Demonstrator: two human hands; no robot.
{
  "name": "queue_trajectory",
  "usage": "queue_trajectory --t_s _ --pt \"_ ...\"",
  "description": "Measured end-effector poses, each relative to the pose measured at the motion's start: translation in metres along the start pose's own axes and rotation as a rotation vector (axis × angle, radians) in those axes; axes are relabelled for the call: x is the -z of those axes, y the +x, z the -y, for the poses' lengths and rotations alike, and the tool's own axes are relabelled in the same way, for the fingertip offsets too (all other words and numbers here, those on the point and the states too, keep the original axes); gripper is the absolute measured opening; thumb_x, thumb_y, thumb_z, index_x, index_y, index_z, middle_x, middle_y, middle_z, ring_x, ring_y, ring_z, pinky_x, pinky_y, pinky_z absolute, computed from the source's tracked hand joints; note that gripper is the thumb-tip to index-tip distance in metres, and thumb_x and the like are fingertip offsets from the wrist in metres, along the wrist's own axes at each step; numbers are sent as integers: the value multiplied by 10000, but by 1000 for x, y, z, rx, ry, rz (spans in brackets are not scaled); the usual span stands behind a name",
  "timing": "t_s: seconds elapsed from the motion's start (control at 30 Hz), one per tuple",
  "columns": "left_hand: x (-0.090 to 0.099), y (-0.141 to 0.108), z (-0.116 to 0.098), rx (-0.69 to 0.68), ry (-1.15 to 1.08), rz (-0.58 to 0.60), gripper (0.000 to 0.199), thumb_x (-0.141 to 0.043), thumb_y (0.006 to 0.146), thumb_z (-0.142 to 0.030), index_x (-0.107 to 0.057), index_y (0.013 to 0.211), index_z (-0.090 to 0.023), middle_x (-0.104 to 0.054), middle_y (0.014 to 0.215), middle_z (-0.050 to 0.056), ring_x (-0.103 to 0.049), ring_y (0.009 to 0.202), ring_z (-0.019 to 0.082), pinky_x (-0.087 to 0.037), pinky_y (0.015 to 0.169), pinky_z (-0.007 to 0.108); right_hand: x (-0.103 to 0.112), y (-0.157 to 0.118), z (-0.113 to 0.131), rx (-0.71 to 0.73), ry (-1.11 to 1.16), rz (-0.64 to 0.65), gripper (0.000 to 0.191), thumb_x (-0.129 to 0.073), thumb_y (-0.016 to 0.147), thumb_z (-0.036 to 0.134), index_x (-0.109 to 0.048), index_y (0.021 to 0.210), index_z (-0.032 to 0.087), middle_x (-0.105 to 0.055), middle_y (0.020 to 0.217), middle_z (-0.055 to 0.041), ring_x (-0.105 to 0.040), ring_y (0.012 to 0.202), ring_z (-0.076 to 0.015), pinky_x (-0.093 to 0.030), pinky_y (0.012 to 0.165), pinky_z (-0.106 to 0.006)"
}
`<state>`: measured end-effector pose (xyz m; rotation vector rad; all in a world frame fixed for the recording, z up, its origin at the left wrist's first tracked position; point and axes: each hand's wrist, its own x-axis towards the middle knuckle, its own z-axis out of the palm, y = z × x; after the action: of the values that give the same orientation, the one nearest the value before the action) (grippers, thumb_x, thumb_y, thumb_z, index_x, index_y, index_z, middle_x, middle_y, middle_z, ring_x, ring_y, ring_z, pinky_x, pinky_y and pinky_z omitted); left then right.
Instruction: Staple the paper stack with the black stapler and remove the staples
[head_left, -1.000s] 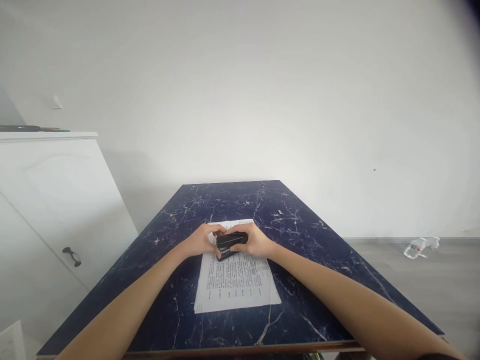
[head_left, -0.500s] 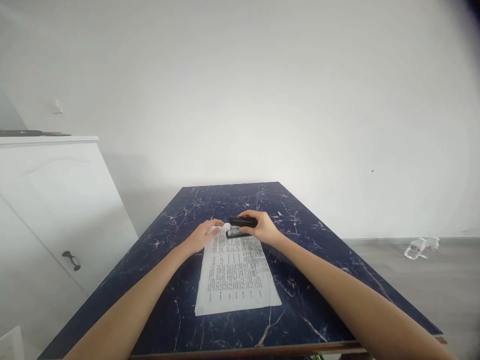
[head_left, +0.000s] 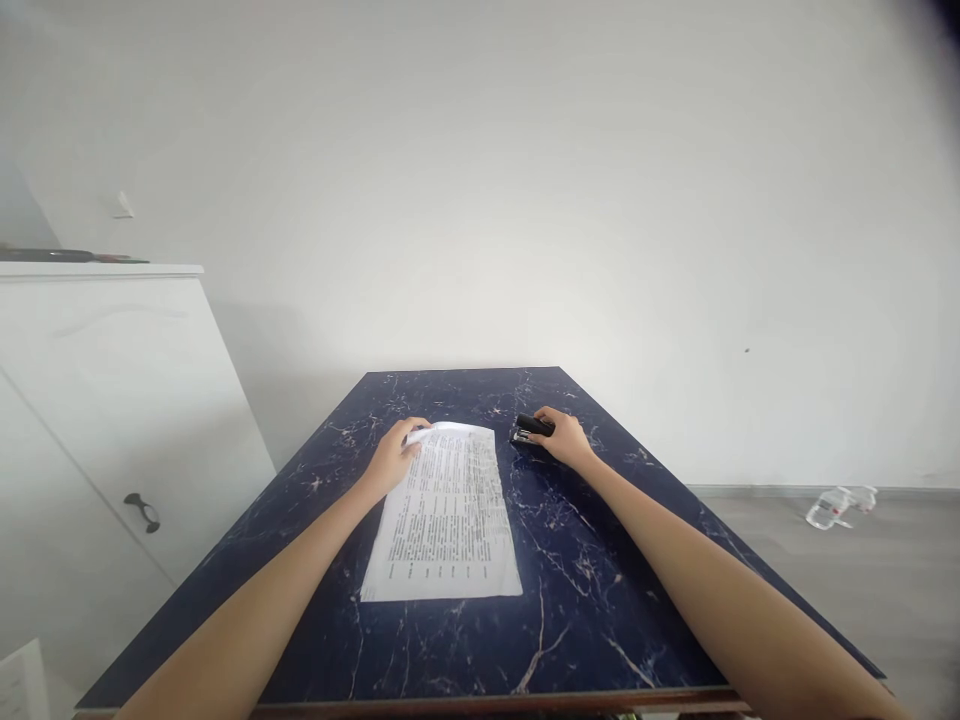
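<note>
Printed sheets of paper (head_left: 450,510) lie on the dark blue marbled table (head_left: 592,620), their far edge slightly raised. My left hand (head_left: 394,455) pinches their far left corner, the thumb on top and the fingers behind. To the right of the paper, my right hand (head_left: 566,437) grips a black stapler (head_left: 534,428) by its rear end. The stapler's jaws point left and stand apart, clear of the paper, close to the table top. Part of the stapler is hidden inside my right hand.
A white cabinet (head_left: 135,380) with a dark handle (head_left: 142,512) stands left of the table. Behind is a pale wall (head_left: 480,200). Clear plastic bottles (head_left: 838,507) lie on the grey floor at the right.
My right hand has drawn the stapler off the paper's far edge and to the right. My left hand has shifted the paper left and slightly away from me.
</note>
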<state>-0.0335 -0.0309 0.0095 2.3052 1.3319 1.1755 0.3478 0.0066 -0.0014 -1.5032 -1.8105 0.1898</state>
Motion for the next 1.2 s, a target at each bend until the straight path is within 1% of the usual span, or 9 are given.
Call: queue_trajectory --t_s 0.13,0.23,0.4,0.6,0.7,0.77,1.0,1.1,1.2 --pt "11 3 9 10 -44 -130 384 -502 892 -167 -631 1246 -237 -671 1284 78 -606 1232 268 -414 1102 437 4 -2 7 54 32 83 309 -812 747 309 -764 1045 245 -773 973 -46 -706 903 -277 -525 799 -366" --pt "17 4 15 93 -79 -185 441 -522 886 -183 -574 1322 -219 -698 1210 93 -662 1118 268 -480 1005 428 8 -7 17 121 113 200 318 -818 740 298 -779 1049 233 -777 991 -43 -710 926 -279 -529 837 -375" --pt "18 5 23 104 -78 -222 391 -552 859 -182 -590 1246 -220 -702 1205 87 -657 1151 270 -468 1033 436 15 -18 46 303 280 437 309 -822 752 345 -783 1023 200 -774 973 -38 -715 894 -259 -538 854 -378" --pt "18 4 24 86 -64 -219 339 -546 869 -197 -612 1201 -230 -690 1251 85 -631 1214 271 -447 1069 438 15 -39 86 406 402 637 354 -835 762 407 -778 1053 214 -766 969 -37 -713 874 -250 -556 775 -359" --pt "20 5 27 95 -82 -218 338 -555 865 -214 -614 1198 -225 -691 1247 86 -639 1195 267 -459 1051 425 13 -45 97 464 387 649 324 -841 763 396 -772 1024 218 -760 942 -26 -706 839 -234 -543 749 -342" --pt "22 6 31 101 -103 -225 343 -564 857 -229 -612 1197 -219 -696 1230 88 -647 1177 265 -467 1038 417 13 -44 96 481 367 633 315 -837 770 376 -767 1034 220 -761 959 -24 -706 848 -231 -539 763 -341" --pt "26 8 37 89 -177 -246 357 -589 845 -287 -608 1192 -207 -695 1230 89 -640 1191 260 -463 1051 396 9 -22 52 270 210 367 272 -785 789 280 -758 1051 213 -767 1005 -35 -709 924 -260 -532 856 -384" --pt "27 9 34 83 -193 -259 358 -594 845 -301 -609 1188 -199 -693 1230 93 -637 1189 258 -465 1048 386 7 -20 45 255 217 354 283 -784 787 272 -754 1061 210 -765 1030 -37 -708 942 -262 -528 868 -387" --pt "27 10 37 83 -232 -286 372 -615 844 -318 -607 1195 -198 -697 1214 96 -646 1166 264 -477 1025 394 6 -24 52 317 255 391 312 -802 775 268 -754 1078 208 -763 1041 -40 -706 957 -260 -523 889 -386"
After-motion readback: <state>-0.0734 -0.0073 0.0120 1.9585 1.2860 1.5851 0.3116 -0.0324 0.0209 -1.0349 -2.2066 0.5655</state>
